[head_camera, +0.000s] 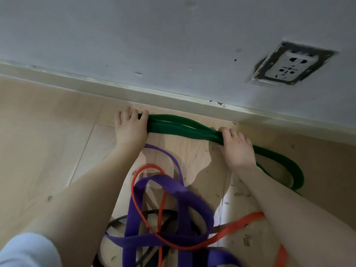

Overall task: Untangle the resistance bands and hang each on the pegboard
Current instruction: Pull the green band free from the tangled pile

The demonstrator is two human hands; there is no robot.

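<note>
Both hands were out on the floor, close to the skirting at the foot of the wall, and between them ran the green band. The left hand had its fingers curled over one gathered end, and the right hand, a ring on one finger, pinched the other end where several passes of the band bunched together. Each grip was closed on green, in other words. I judged the band was folded into three or four flat layers and held at both ends so it would lie straight and stay apart from the rest. A last loop of it trailed away past the right wrist and curled round on the floor.

The other bands lay nearer the person, well apart from the green one and not yet sorted. The purple band was broad and flat, looping over itself. A thin orange band threaded through it, and a wider orange strap ran under the right forearm. A black band showed beneath them.

All looked like matte rubber, limp and flat, the kind that would cling and twist. The floor was pale board, scuffed and spotted. A socket sat loose in the wall. No pegboard was in sight.
</note>
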